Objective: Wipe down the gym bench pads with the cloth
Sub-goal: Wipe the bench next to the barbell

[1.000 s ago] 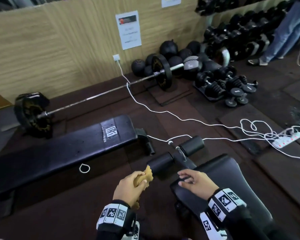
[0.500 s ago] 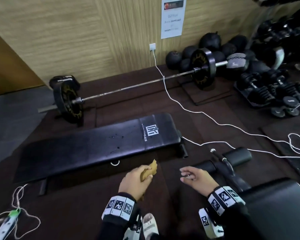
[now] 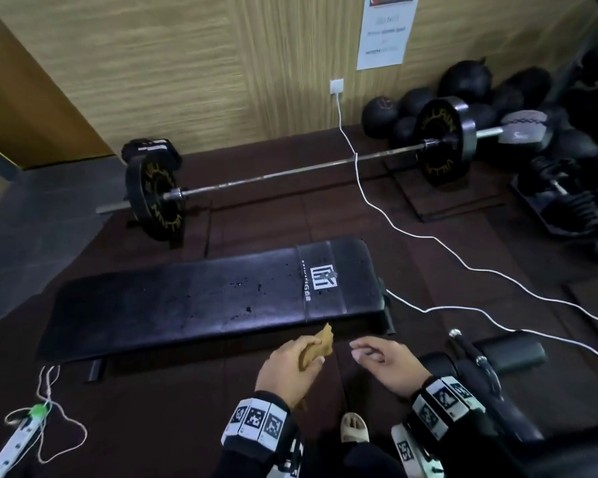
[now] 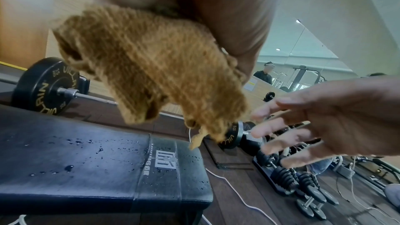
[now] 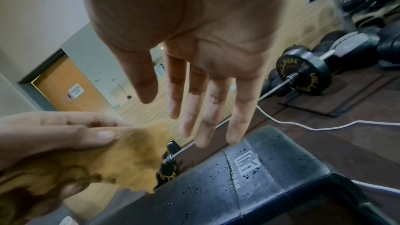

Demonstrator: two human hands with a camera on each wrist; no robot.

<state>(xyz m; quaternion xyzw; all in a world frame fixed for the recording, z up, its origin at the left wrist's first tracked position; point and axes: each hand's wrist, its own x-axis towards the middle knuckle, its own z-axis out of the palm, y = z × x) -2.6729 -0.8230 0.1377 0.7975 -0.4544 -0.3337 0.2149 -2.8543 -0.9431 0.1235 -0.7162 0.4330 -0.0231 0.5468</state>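
Head view: left hand [image 3: 290,370] gripping bunched tan cloth [image 3: 316,348], fingers and thumb curled round it, one corner sticking up toward near edge of flat bench pad [image 3: 194,305]. Cloth held just short of the pad, not touching. Pad black, white logo band near its right end, scattered droplets mid-surface. Right hand [image 3: 389,367] beside the left, palm down, fingers relaxed and loosely extended, holding nothing. Second bench with roller pads [image 3: 508,351] at lower right. Barbell [image 3: 290,174] on floor behind the pad, parallel to it; white cable [image 3: 411,232] running from wall socket across floor.

Left wrist view: cloth [image 4: 151,74] hanging from the hand above the pad [image 4: 86,160], frayed corner dangling over the logo end. Droplets visible on pad. Right hand [image 4: 335,122] to the side, fingers spread, empty.

Right wrist view: right hand [image 5: 205,49] open, fingers straight, slightly apart, above logo end of pad [image 5: 249,186]. Left hand [image 5: 43,143] at lower left, thumb pressing cloth [image 5: 119,160] against fingers.
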